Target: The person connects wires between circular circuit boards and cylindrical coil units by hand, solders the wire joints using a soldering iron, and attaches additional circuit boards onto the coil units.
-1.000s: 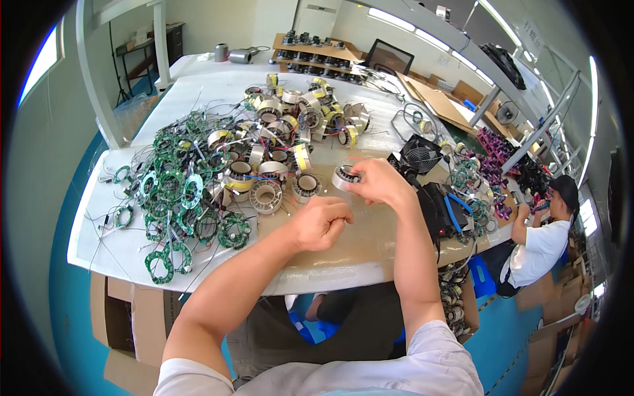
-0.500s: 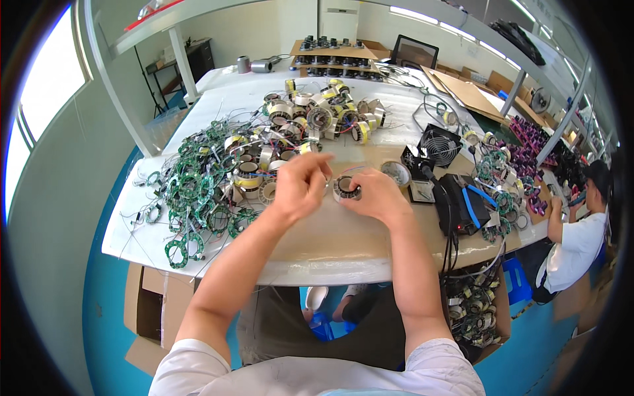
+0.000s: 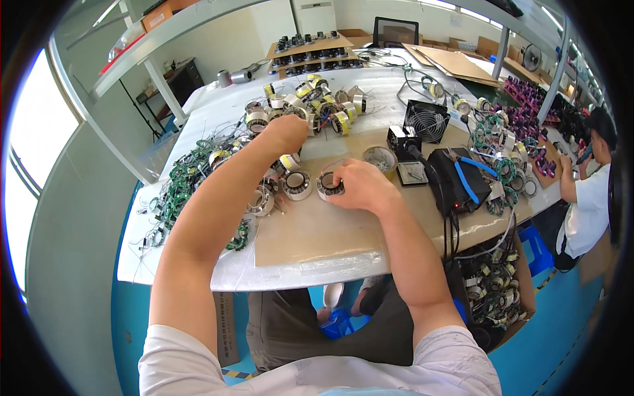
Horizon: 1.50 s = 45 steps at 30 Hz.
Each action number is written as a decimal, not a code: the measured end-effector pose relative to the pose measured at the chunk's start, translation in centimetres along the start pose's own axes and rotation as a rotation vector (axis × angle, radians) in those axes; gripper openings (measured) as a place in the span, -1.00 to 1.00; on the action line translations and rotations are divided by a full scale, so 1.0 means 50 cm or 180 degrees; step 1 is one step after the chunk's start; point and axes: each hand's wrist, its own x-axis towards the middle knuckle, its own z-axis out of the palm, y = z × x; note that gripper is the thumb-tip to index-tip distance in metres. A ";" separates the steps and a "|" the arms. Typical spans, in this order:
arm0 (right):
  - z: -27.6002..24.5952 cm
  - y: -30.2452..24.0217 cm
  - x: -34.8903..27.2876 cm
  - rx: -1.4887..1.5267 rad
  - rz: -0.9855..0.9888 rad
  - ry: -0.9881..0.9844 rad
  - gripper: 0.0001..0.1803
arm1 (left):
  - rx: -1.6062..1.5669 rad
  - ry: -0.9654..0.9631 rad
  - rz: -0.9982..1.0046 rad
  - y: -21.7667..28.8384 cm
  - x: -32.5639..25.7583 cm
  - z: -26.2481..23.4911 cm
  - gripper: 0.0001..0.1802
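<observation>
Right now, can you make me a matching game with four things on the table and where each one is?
Things:
1. right hand
2. left hand
3. blue pliers
4. small fan

Places:
A. lying on the black box at the right
B. standing behind the black box, near the table's middle
C. resting on a ring-shaped coil on the brown board
D. reaching out over the pile of taped coils

Pairs: 1-C, 2-D, 3-A, 4-B
</observation>
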 end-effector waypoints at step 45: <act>-0.074 0.004 -0.035 0.0642 -0.0152 -0.0718 -0.46 | -0.5248 0.0961 -0.0207 0.089 -0.264 0.008 -0.87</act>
